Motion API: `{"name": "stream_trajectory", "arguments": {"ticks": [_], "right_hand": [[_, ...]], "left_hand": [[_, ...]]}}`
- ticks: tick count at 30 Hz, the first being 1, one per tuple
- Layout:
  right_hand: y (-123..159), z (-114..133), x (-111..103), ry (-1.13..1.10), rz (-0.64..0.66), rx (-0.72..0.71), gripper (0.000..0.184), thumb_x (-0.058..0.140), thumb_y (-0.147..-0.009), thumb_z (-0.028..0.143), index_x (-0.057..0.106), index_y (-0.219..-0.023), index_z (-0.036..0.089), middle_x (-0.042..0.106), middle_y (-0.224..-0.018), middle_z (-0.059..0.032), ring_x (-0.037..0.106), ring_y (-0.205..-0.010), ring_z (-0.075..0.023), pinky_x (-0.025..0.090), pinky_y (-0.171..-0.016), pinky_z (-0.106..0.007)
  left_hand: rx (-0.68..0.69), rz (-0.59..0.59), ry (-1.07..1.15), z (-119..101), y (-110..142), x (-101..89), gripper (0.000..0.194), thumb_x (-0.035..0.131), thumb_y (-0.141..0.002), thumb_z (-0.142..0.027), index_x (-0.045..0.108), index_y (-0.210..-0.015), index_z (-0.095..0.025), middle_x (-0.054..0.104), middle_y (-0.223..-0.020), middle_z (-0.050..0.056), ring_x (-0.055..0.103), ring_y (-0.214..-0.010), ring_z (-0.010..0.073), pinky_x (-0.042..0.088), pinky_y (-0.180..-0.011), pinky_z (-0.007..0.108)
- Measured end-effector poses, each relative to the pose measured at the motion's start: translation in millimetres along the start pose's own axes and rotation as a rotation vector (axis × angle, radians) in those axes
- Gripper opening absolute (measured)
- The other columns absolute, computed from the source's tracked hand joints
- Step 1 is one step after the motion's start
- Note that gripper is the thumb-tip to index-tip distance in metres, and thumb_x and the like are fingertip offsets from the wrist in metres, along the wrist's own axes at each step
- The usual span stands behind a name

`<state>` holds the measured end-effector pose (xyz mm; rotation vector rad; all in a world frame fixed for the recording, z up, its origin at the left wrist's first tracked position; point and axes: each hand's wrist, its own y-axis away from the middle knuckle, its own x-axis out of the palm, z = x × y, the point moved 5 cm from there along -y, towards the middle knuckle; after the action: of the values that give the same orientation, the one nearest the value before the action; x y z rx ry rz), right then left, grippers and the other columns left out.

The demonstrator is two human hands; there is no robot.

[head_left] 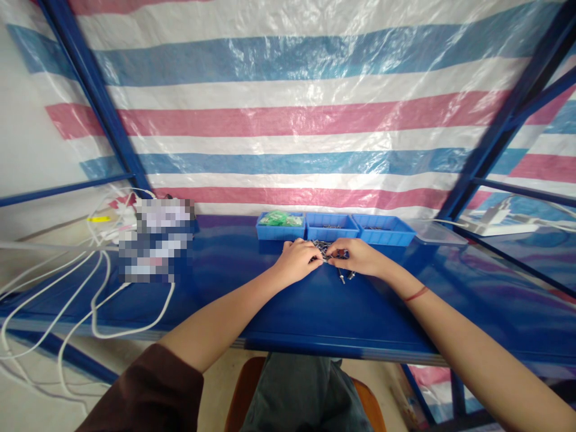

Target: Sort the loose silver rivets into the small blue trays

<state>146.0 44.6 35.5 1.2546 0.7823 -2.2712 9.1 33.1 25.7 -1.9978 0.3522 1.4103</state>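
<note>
Both hands rest on the blue table [279,312], close together. The left hand [297,260] and the right hand [355,257] have fingers curled down into a small pile of metal parts [324,251] between them; the exact pinch I cannot tell. 2 loose parts [345,276] lie at 6 o'clock of the pile. 3 blue bins [335,228] stand at 12 o'clock, just behind. White cables [96,300] lie at 9 o'clock.

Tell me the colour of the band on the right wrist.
Red; the thin band shows in the head view, just behind the right hand.
</note>
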Motion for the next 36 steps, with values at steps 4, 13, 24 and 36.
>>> {"name": "stream_trajectory", "arguments": {"ticks": [4, 13, 24, 36], "right_hand": [[-0.5, 1.4, 1.9, 0.022, -0.009, -0.012, 0.016, 0.056, -0.073, 0.02, 0.067, -0.084, 0.016, 0.063, -0.076, -0.0039, 0.056, -0.068, -0.0141, 0.042, -0.066, -0.026], [-0.4, 1.4, 3.4, 0.02, -0.008, -0.02, 0.013, 0.057, -0.076, 0.027, 0.065, -0.08, 0.016, 0.062, -0.076, -0.0035, 0.055, -0.067, -0.0139, 0.041, -0.064, -0.026], [-0.7, -0.7, 4.3, 0.046, -0.007, 0.008, 0.02, 0.058, -0.074, 0.026, 0.066, -0.09, 0.017, 0.062, -0.076, -0.0027, 0.054, -0.066, -0.0136, 0.041, -0.062, -0.025], [-1.7, -1.6, 4.1, 0.087, -0.019, 0.001, 0.022, 0.054, -0.071, 0.013, 0.068, -0.088, 0.017, 0.065, -0.081, -0.0043, 0.057, -0.067, -0.0143, 0.043, -0.065, -0.025]], "left_hand": [[-0.011, -0.006, -0.025, -2.1, -0.2, -0.9, 0.014, 0.05, -0.084, -0.026, 0.063, -0.088, -0.026, 0.067, -0.093, -0.002, 0.053, -0.092, 0.0199, 0.032, -0.078, 0.035], [-0.042, 0.031, -0.086, -2.3, 0.6, -0.7, 0.018, 0.047, -0.085, -0.032, 0.063, -0.091, -0.026, 0.066, -0.098, 0.0, 0.052, -0.095, 0.021, 0.032, -0.076, 0.034], [-0.058, 0.038, -0.072, -1.5, 1.0, -0.3, 0.018, 0.046, -0.086, -0.03, 0.062, -0.095, -0.027, 0.066, -0.101, 0.0, 0.051, -0.097, 0.0214, 0.033, -0.077, 0.035], [-0.028, 0.028, -0.075, -0.8, 0.7, 1.2, 0.02, 0.045, -0.087, -0.029, 0.063, -0.095, -0.029, 0.066, -0.102, -0.001, 0.051, -0.095, 0.0216, 0.034, -0.075, 0.035]]}}
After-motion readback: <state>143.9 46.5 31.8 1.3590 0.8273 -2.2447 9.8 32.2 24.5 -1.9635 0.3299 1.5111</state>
